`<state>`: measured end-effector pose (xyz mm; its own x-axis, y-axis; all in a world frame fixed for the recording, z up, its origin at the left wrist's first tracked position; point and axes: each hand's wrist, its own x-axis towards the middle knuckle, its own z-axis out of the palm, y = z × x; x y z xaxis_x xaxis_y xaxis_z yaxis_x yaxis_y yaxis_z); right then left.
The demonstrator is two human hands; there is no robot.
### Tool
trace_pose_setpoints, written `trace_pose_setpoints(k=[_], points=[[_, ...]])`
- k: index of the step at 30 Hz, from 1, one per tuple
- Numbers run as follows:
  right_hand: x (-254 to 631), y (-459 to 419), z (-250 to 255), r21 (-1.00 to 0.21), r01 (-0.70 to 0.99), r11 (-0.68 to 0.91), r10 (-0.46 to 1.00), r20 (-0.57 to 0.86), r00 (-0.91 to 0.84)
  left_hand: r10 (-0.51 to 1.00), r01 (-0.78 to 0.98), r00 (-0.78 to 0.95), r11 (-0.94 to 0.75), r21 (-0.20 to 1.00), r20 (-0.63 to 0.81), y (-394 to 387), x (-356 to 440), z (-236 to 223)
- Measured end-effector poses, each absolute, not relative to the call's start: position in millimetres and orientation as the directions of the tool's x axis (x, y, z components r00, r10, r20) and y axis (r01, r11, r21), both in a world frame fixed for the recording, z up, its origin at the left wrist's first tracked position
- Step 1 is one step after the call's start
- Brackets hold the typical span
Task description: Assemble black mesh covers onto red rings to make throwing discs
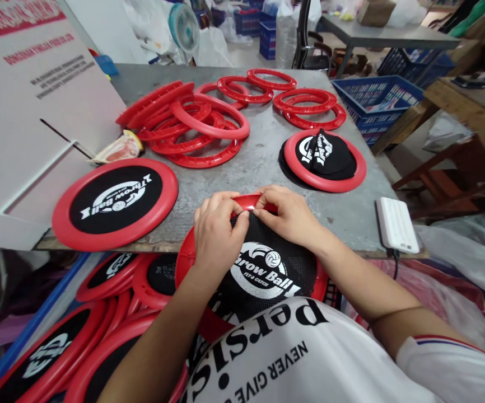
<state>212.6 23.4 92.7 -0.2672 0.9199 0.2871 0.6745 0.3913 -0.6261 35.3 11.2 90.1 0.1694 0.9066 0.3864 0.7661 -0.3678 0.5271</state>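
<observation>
- Pinching the far edge of the black mesh, the left hand is nearly closed, its fingers curled over the rim of the red ring.
- Right hand: fingers bent, thumb and index finger drawn together on the same edge, just beside the left thumb.
- Location: the ring and mesh straddle the front edge of the bench, the near side reaching the white shirt.
- Orientation: outline round; printed face upward, toward the wearer. The "Throw Ball" lettering reads left to right, its line slanting down to the right; the left hand partly covers its start.
- Surroundings: a covered disc lies left, a heap of red rings beyond, and a white device at right.
</observation>
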Motion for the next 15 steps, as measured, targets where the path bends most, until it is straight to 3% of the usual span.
trace_pose_setpoints(k=[15], points=[[211.1,24.2,90.5,-0.617,0.685,0.387,0.917,0.333,-0.218,0.902,0.784,0.159,-0.362,0.503,0.401,12.1,41.7,92.6]])
